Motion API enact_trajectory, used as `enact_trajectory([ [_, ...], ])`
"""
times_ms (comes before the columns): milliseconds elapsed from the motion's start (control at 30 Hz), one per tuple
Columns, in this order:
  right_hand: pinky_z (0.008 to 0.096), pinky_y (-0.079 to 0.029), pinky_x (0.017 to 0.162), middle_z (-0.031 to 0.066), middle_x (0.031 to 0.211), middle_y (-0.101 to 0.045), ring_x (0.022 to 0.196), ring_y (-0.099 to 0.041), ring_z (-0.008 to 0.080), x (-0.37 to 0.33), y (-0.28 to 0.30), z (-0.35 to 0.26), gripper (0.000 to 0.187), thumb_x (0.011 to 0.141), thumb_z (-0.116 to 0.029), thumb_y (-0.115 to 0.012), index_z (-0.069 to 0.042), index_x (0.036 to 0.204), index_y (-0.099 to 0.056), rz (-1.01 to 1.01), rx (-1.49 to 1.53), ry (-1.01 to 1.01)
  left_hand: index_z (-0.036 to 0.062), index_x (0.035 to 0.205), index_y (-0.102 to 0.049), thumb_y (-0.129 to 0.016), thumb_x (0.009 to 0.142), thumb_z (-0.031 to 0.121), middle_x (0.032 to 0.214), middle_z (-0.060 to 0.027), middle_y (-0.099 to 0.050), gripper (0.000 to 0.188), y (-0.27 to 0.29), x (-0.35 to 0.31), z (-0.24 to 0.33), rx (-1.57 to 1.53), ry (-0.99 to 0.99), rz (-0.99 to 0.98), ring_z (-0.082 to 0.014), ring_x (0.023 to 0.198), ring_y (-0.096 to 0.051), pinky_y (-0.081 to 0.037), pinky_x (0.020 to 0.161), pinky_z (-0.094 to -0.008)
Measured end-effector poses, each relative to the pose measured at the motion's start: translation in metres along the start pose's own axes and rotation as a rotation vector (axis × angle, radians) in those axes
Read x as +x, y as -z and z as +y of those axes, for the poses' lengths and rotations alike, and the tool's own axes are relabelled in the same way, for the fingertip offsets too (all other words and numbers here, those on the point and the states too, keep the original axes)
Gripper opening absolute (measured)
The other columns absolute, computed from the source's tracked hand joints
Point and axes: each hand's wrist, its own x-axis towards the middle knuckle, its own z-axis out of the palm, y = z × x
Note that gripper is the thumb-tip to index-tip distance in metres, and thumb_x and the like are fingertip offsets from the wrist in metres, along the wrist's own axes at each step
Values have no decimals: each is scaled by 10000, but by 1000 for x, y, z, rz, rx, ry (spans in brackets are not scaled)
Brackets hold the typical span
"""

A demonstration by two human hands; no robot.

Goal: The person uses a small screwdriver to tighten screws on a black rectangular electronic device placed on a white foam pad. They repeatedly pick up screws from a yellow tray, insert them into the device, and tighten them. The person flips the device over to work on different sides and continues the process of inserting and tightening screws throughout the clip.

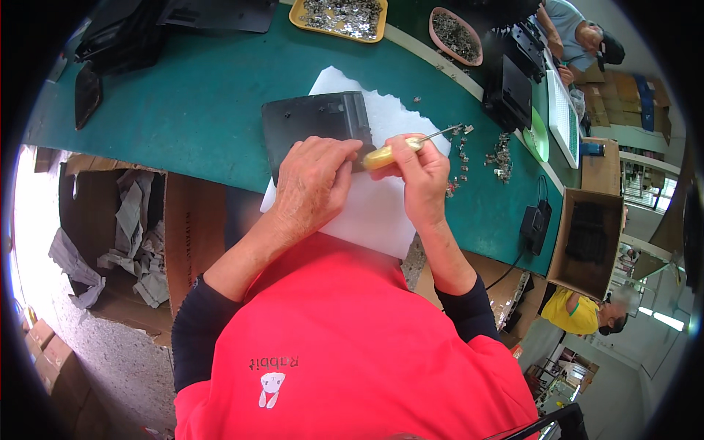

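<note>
My right hand [414,176] is closed round the yellow handle of a screwdriver [392,154]. Its thin metal shaft points away to the right, its tip by some small metal clips [464,130]. My left hand [312,176] rests on the near edge of a flat black plastic panel [304,125], fingers bent over it; whether they grip it is hard to tell. Beneath the panel lies a white foam sheet [403,117] with a ragged far edge. More small metal parts [501,158] are scattered on the green table [198,117], right of the sheet.
A yellow tray [381,33] and a pink tray [480,55] hold small metal parts. Black plastic pieces [506,92] and a green bowl [539,136] stand at right, near a black adapter [535,224]. Cardboard boxes [194,242] flank the table. Another person [576,33] sits across.
</note>
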Motion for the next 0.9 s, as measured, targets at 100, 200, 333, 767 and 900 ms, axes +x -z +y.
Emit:
enact_trajectory([
  [100,336,-555,598,121,794,-644,655,-659,186,6,15,-2,211,969,-176,-535,27,953,-590,-105,263,-176,53,1053,-660,-651,762,-38,893,-56,-691,305,1,0,2,-3,-14,22,-260,837,-636,-472,740,-369],
  [200,348,-541,605,130,775,-639,622,-635,207,5,21,-2,209,958,-171,-514,21,932,-593,-189,325,-266,52,994,-655,-645,775,-15,859,-74,-669,229,0,0,2,12,-27,41,-264,815,-619,-459,708,-380],
  [333,370,-515,613,157,754,-633,651,-640,265,-12,34,-2,202,953,-130,-498,12,1038,-613,-363,-307,-79,46,1002,-659,-643,790,-28,865,-73,-676,225,-1,1,0,2,-26,43,-264,811,-625,-464,706,-372],
  [767,442,-496,565,131,737,-639,651,-643,330,-43,3,2,319,944,-125,-528,-26,1244,-569,-240,-1162,295,63,999,-691,-704,764,-21,925,-71,-670,250,0,1,4,105,-109,-7,-262,853,-623,-495,731,-365],
  [900,410,-497,537,106,701,-626,607,-637,299,-44,4,10,352,923,-103,-527,3,1258,-557,-230,-1171,365,64,1011,-693,-706,734,-38,947,-67,-657,295,-2,-2,3,156,-145,-42,-267,874,-609,-499,739,-370],
])
